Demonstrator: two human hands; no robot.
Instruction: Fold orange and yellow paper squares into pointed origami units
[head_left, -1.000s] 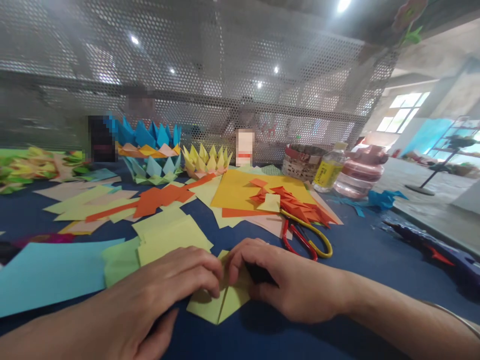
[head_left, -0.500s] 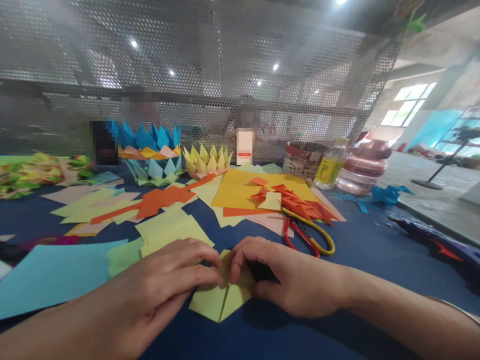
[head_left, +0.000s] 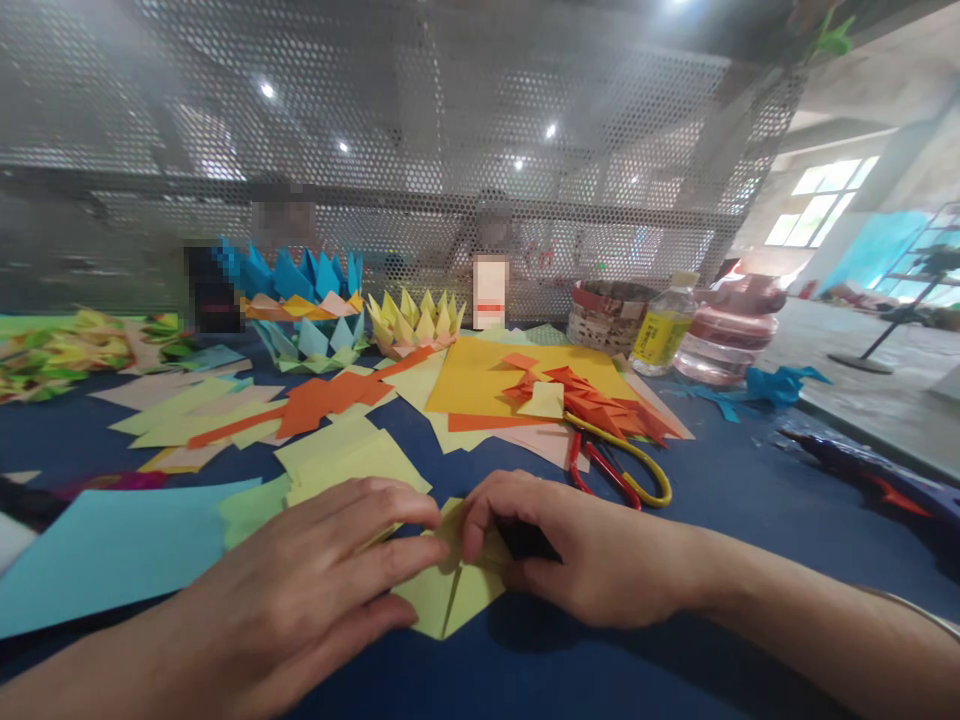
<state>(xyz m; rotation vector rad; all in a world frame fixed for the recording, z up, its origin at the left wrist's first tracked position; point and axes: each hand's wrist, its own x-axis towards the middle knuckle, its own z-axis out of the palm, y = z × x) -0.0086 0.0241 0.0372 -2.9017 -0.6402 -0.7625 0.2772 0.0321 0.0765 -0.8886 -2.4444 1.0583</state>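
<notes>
A small yellow-green folded paper (head_left: pixel 450 595) lies on the dark blue table (head_left: pixel 735 500) just in front of me. My left hand (head_left: pixel 315 590) rests on its left half, fingers stretched and pressed flat against the paper. My right hand (head_left: pixel 570 555) is curled over its right half, fingertips pinching the fold near the top. The fingertips of both hands nearly meet over the centre crease. The upper part of the paper is hidden under my fingers.
Red and yellow scissors (head_left: pixel 619 470) lie right of my hands. Behind are loose paper sheets, a light blue sheet (head_left: pixel 112 545), orange folded pieces (head_left: pixel 600 405) on a yellow sheet, paper crowns (head_left: pixel 300 300), a bottle (head_left: pixel 664 335), a basket (head_left: pixel 604 315), and a perforated metal screen (head_left: pixel 450 150).
My left hand has flattened and slid a little to the right along the paper. My right hand has stayed in place.
</notes>
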